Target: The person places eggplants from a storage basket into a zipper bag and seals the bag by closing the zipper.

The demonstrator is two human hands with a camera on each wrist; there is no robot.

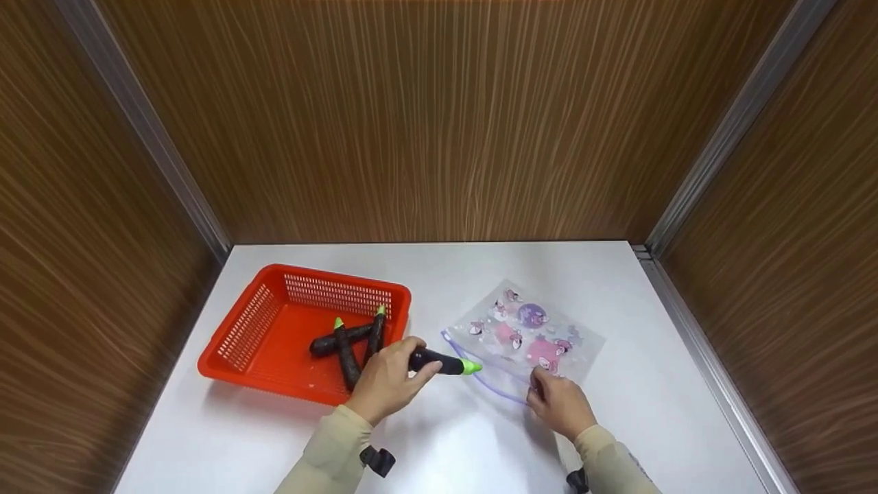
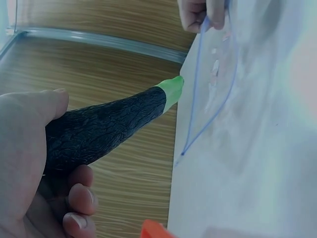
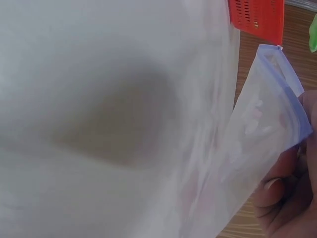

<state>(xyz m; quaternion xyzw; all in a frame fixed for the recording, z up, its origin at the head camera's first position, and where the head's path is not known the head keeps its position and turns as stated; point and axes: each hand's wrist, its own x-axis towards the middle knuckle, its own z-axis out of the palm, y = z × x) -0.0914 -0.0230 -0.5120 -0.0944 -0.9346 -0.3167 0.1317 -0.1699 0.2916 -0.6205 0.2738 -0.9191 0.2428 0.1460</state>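
Note:
My left hand [image 1: 389, 379] grips a long, dark, wrinkled eggplant-like vegetable [image 2: 109, 124] by its thick end. Its bright green tip [image 1: 471, 367] points right, close to the mouth of a clear zip bag [image 1: 511, 329]. Pink and purple cartoon prints decorate the bag, which lies on the table with its purple zip edge parted. At the near end of that edge, my right hand [image 1: 561, 403] pinches the bag and lifts it a little. The right wrist view shows the purple rim [image 3: 285, 91] held between thumb and fingers.
A red plastic basket [image 1: 240, 329] with slotted walls stands on the left, just beside my left hand. Several similar dark vegetables [image 1: 346, 353] with green tips lie in its right part. Wood-grain panels [image 1: 425, 123] enclose the white table [image 1: 651, 412] at the back and both sides.

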